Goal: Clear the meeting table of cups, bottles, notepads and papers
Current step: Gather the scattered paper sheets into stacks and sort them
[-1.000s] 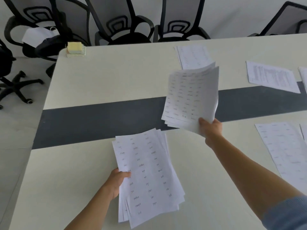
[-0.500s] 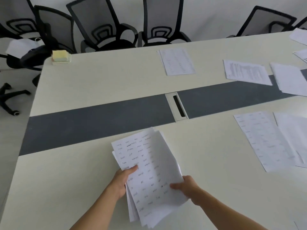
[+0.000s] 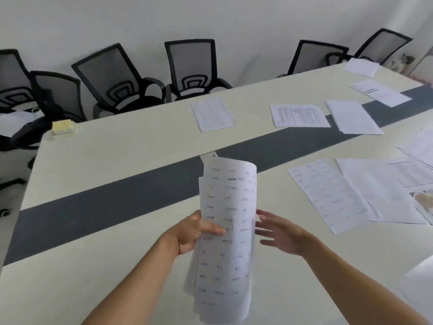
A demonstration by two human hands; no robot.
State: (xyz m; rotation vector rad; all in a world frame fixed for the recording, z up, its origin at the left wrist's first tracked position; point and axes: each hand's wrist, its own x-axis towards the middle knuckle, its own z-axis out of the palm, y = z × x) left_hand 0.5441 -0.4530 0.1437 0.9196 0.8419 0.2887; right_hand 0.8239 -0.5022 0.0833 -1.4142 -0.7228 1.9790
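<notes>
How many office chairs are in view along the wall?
6: four on the left, two far right. The leftmost is cut off; more may be hidden.

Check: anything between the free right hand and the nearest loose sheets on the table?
Nothing visible. The right hand is open beside the held paper stack; only bare table lies between it and the loose sheets to its right.

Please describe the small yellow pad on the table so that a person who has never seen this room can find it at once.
Start at the long cream table with the dark strip along its middle. Go to its far left corner, next to the black mesh chairs. There lies the sticky-note pad: a small, thick, pale yellow block, unlike the flat white sheets spread over the rest of the table.
</notes>
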